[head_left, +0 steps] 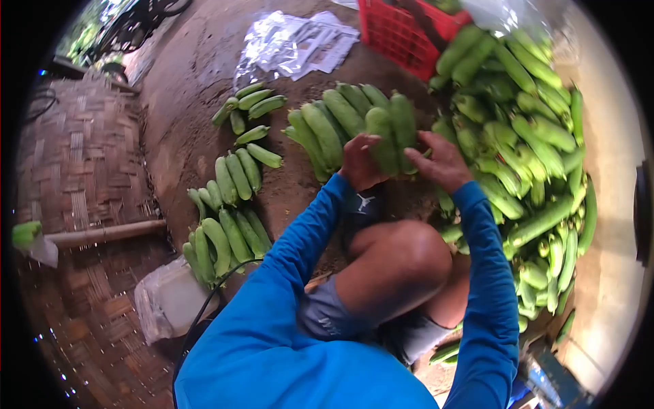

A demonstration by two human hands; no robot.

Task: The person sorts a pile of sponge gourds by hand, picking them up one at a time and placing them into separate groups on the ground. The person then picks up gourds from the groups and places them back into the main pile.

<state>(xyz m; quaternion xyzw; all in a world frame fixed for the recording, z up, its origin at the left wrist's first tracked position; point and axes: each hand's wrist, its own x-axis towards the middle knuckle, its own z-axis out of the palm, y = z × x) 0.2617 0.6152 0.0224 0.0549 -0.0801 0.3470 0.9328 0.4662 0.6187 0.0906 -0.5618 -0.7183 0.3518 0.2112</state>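
Observation:
Two long green cucumbers (385,140) stand side by side between my hands, in front of a row of similar cucumbers (321,129) on the ground. My left hand (361,162) is curled against the lower left side of the nearer cucumber, its palm partly hidden. On the other side, my right hand (443,160) has its thumb and fingers apart, with the thumb close to the edge of the right cucumber (402,119). Whether that thumb presses on it is hard to tell.
A large heap of cucumbers (538,136) lies on the right along a pale wall (606,204). Smaller groups (235,177) lie to the left. Behind are a red crate (395,41) and plastic sheeting (293,44). A woven bamboo surface (75,150) runs along the left.

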